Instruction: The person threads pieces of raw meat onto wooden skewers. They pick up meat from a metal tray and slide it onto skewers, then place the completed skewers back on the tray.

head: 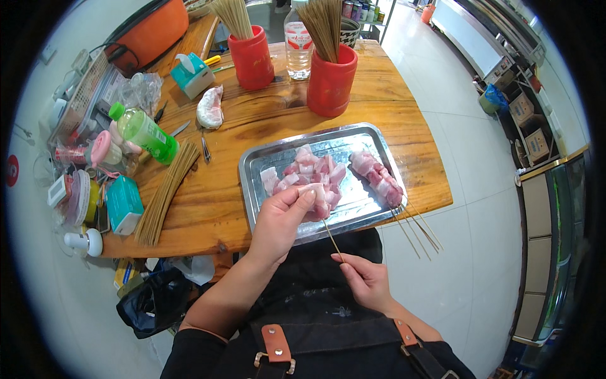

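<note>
My left hand [281, 218] pinches a piece of raw meat [316, 194] at the tip of a thin wooden skewer [333, 238]. Lower right, my right hand [367, 280] grips that skewer near its other end. Beneath the left hand lies a rectangular metal tray [251, 158]. Cut pieces of raw meat [315, 168] are heaped in its left half, partly hidden by my fingers. On its right side rest several skewers of raw meat [376, 177], side by side, their bare sticks [419, 230] poking out past the tray's near right corner.
Loose wooden skewers [166, 194] lie left of the tray, near a green bottle [149, 135], tissue packs [124, 204] and scissors or a small tool [205, 149]. Behind the tray stand red skewer holders [332, 85] and a water bottle [298, 42]. A whitish lump [210, 108] sits nearby.
</note>
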### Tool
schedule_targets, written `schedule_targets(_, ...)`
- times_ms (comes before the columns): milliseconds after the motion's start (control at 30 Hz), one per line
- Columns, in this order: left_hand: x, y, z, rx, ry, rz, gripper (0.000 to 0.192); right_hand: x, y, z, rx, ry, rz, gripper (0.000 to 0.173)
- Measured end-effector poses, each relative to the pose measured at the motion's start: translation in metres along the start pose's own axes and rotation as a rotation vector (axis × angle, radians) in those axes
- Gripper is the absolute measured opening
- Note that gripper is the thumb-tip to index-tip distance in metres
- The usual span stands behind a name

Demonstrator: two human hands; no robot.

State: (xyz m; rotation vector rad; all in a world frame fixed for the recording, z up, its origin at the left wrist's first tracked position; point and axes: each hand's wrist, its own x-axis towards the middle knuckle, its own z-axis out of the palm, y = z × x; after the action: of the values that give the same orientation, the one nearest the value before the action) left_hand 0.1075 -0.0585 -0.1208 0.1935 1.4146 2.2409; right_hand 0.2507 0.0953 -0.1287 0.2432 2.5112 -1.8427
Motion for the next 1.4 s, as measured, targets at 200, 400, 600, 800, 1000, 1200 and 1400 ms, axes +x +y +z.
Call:
schedule_targets(200, -0.004, -0.002, 0.000, 0.124, 0.042, 0.085, 0.026, -0.003, -0.002, 0.001, -0.028, 0.016, -0.027, 0.021)
schedule_targets(400, -0.005, -0.006, 0.003, 0.085, 0.127, 0.117, 0.025, -0.002, -0.006, 0.004, -0.010, 0.076, -0.040, 0.020)
schedule_targets(600, -0.012, -0.010, 0.001, 0.073, 0.030, -0.006, 0.026, -0.007, -0.008, 0.007, -0.031, 0.080, -0.051, 0.019)
schedule_targets(800, -0.029, -0.022, 0.016, 0.112, -0.094, -0.087, 0.026, -0.002, -0.007, 0.008, 0.057, 0.082, -0.017, 0.018)
schedule_targets(1000, -0.025, -0.019, 0.023, 0.132, -0.157, -0.223, 0.027, 0.007, -0.007, -0.002, 0.145, 0.075, 0.094, 0.017)
schedule_targets(1200, 0.038, 0.009, 0.011, 1.046, -0.250, 0.196, 0.026, 0.011, -0.009, -0.021, 0.241, 0.222, 0.107, 0.018)
schedule_targets(1400, 0.095, -0.006, 0.020, 1.772, -0.334, 0.419, 0.016, 0.005, -0.005, -0.029, 0.153, 0.279, 0.049, 0.016)
